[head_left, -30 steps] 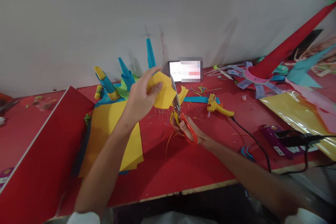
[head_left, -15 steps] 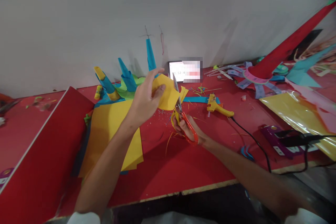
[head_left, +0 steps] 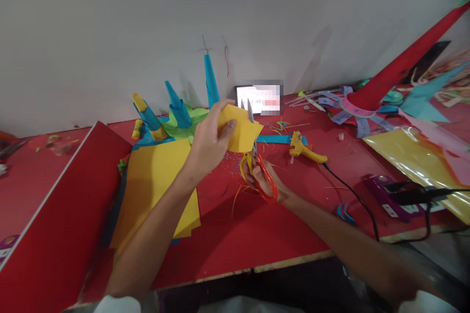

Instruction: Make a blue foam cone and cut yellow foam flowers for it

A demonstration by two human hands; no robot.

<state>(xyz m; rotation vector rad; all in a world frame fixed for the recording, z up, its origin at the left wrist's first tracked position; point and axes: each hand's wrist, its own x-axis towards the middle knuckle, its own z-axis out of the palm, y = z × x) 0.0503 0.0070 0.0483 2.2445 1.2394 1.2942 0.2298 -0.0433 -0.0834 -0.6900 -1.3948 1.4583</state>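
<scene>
Pinched between the thumb and fingers of my left hand is a piece of yellow paper, held up above the red table. My right hand grips scissors with one red-orange and one yellow handle loop. The blades point up and away from me, at the paper's right side; the paper hides part of them. A notched corner juts out on the right of the paper. Thin yellow offcuts and small scraps lie on the table below my hands.
Yellow sheets are stacked at left beside a red board. Blue paper cones and a glue stick stand behind. At right are a glue gun, its cord, a purple power strip and a red cone.
My left hand has shifted the yellow paper slightly to the right. The scissor blades, earlier overlapping the paper's right part, now sit more behind it with their tips apart.
</scene>
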